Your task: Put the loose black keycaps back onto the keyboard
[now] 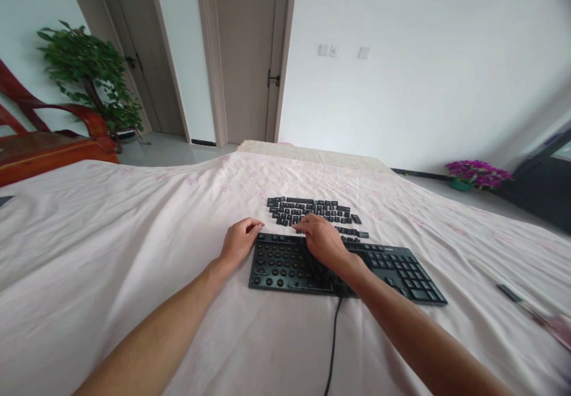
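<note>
A black keyboard (289,289) lies on the pale bedsheet, its left part stripped of keycaps so that round key mounts show. The number pad on its right still carries keys. Beyond its far edge, loose black keycaps (300,200) are laid out in rows. My left hand (241,241) rests by the keyboard's far left corner, thumb and fingers pressed together with nothing visible in them. Over the keyboard's middle reaches my right hand (325,240), its fingertips closed on a small keycap at the near edge of the loose rows. The palm and forearm hide part of the keyboard.
A black cable (332,348) runs from the keyboard toward me over the wrinkled bedsheet (178,229). To the right lies a thin tool with a dark grip (509,292). Farther off are a wooden chair (89,122), a green plant (84,63) and purple flowers (479,173).
</note>
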{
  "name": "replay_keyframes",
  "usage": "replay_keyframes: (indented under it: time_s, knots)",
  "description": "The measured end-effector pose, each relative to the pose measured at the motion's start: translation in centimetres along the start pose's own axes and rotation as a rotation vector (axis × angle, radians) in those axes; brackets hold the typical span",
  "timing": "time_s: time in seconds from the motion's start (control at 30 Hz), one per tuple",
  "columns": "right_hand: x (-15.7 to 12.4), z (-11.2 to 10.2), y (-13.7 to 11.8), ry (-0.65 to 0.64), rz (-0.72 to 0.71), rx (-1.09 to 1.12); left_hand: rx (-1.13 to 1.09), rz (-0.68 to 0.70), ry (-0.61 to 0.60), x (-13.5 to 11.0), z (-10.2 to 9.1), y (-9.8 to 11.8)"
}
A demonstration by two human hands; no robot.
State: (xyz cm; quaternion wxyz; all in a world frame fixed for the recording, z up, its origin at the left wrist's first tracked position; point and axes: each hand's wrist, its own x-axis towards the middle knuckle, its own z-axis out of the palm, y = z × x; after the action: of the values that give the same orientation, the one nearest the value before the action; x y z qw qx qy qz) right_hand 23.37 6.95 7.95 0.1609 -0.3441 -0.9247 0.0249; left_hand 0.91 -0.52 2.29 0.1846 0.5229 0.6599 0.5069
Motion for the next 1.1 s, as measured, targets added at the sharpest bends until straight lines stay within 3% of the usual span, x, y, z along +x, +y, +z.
replay_keyframes:
  time_s: [0.17,0.5,0.77,1.1]
  knots:
    - [-0.1,0.1,2.9,0.043,0.097,-0.044,0.010,-0.001,-0.009,0.1,0.0,-0.4]
    - [2.2,1.5,1.8,-0.032,0.075,-0.157,0.000,-0.001,-0.012,0.1,0.1,-0.7]
    - [3.3,1.8,1.4,-0.087,0.094,-0.123,0.026,-0.006,-0.024,0.1,0.1,-0.6]
    - [3.3,2.1,1.2,-0.038,0.092,-0.152,0.055,-0.001,-0.029,0.3,0.1,-0.6]
